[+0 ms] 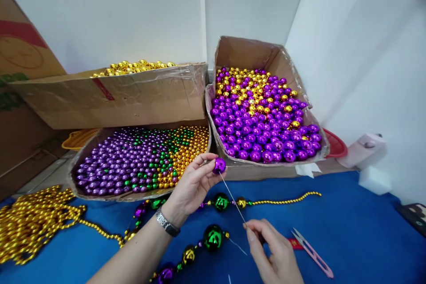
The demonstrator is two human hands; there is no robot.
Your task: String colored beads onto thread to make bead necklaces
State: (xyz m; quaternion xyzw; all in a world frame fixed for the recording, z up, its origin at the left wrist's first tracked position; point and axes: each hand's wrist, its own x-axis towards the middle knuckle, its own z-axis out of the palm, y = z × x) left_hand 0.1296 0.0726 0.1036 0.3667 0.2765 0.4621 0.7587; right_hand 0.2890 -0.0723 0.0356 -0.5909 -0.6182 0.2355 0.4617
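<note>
- Held purple bead (219,166): smooth, mirror-glossy, plastic-looking
- Needle (233,198): shiny metal
- Boxes (149,102): matt cardboard, glossy tape (197,74)
- Bench cover (346,213): matt blue cloth
- Snips (306,246): metal-bladed, plastic-handled

Needle (233,198) tip's hidden at the purple bead (219,166) in the left hand (195,182). Right hand (273,253) covers part of a red tag (294,243). Gold beads (26,226) left of the left hand run off-frame; some dark thing (413,215) right of the right hand's cut off too.

Pale walls (133,13), blue work surface (353,217)
</note>
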